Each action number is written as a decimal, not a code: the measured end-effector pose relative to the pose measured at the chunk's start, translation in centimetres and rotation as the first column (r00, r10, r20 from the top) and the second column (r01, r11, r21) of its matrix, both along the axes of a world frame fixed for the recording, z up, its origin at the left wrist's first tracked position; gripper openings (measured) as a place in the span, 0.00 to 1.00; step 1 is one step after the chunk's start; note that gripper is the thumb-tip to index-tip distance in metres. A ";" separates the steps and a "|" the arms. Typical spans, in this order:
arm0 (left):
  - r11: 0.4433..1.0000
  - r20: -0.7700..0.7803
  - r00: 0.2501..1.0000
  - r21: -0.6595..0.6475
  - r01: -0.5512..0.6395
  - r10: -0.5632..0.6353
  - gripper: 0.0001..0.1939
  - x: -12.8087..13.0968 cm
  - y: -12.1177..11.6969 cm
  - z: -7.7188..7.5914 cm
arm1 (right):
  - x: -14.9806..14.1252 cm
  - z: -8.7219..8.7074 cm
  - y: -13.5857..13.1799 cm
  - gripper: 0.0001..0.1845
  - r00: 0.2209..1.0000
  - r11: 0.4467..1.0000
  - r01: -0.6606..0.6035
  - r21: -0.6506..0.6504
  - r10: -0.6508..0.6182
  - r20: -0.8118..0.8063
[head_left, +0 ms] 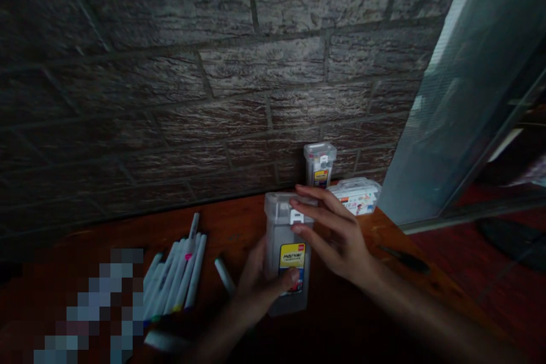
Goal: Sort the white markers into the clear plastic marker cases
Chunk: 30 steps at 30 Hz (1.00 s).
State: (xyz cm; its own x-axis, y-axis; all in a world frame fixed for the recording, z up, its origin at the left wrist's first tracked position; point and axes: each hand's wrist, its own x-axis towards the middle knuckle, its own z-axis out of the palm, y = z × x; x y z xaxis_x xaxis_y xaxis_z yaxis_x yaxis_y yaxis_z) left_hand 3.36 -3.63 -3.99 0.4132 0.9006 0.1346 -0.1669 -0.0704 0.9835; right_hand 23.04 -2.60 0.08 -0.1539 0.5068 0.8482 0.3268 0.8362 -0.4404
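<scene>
Upright in front of me is a clear plastic marker case (273, 250) with a yellow "marker" label and a white latch. Its lid (278, 209) sits on top. My left hand (267, 287) is wrapped round the lower body, thumb across the label. Stretched and apart, the fingers of my right hand (336, 233) rest at the lid and latch; its thumb is hidden. Several white markers (177, 276) lie side by side to the left, with one marker (193, 236) on top of them. Another loose marker (224, 274) is beside my left hand.
A second marker case (319, 162) stands by the brick wall (264, 62). Next to it is a clear box with a handle (360, 196). A dark slender object (405, 259) lies on the wooden table (239, 210) at right. A blurred pale object (164, 341) is near the front.
</scene>
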 end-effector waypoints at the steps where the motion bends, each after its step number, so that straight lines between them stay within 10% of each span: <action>1: 1.000 0.000 1.000 0.000 -0.007 0.007 0.35 0.0 0.0 -0.1 | -0.1 -0.1 -0.1 0.25 1.000 1.000 -0.009 -0.016 0.009 -0.029; 14: 0.999 -0.057 0.998 -0.014 -0.034 0.033 0.34 -0.1 0.1 -0.1 | -0.9 -0.4 -0.3 0.12 0.975 0.968 -0.127 -0.215 0.082 -0.207; 30: 0.995 0.016 0.999 -0.099 -0.030 0.032 0.35 -0.2 0.2 -0.2 | -0.6 0.1 -1.0 0.14 1.000 0.997 -0.015 -0.071 0.017 0.022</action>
State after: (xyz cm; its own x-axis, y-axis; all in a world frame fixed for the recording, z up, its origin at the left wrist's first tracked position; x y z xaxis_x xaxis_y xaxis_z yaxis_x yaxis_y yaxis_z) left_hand 3.12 -3.41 -4.19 0.3831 0.9223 0.0512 -0.1835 0.0216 0.9828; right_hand 22.40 -3.65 0.20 -0.1809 0.5627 0.8066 0.3240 0.8085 -0.4913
